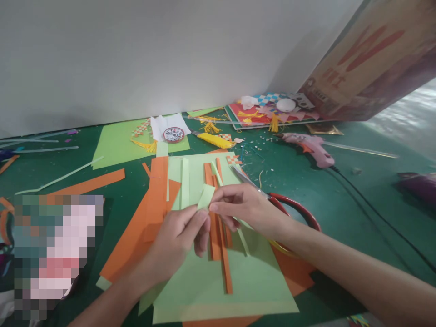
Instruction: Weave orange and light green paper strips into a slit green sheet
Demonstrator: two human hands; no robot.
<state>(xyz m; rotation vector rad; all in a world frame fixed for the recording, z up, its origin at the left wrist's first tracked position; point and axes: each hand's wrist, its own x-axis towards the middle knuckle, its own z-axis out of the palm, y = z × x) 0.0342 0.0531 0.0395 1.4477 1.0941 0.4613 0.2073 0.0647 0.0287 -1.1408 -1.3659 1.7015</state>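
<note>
A small piece of light green paper (206, 196) is pinched between both hands above a light green sheet (190, 286). My left hand (182, 229) grips its lower end with thumb and fingers. At its upper right side, the thumb and forefinger of my right hand (243, 204) close on it. Narrow orange paper strips (224, 268) lie on the sheet beneath the hands, beside pale green strips (185, 181). Scissors with red handles (299, 210) lie partly under my right forearm. Orange paper (136, 245) is spread left of the sheet.
A yellow-handled cutter (216, 140) and a round dish of small bits (173, 134) lie at the back. To the right are a pink glue gun (308, 147) with its cord and a large printed bag (368, 68). A blurred-out object (61, 254) lies left.
</note>
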